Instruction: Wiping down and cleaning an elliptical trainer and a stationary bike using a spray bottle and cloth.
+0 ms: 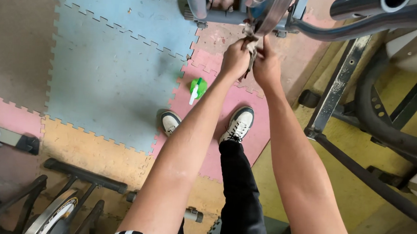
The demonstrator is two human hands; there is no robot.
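My left hand [234,58] and my right hand [266,66] are held close together at the top middle, both closed on a grubby brownish cloth [250,38]. The cloth is pressed against the shiny metal wheel rim [271,17] of an exercise machine just above my hands. Below my arms stand my two feet in white and dark sneakers [238,124]. A green spray bottle [196,88] with a white nozzle stands on the pink mat, left of my left forearm.
Foam puzzle mats [110,72] in blue, pink, orange and brown cover the floor. A dark metal frame [338,86] and black machine parts fill the right side. Another machine's wheel and bars [58,209] sit at the bottom left.
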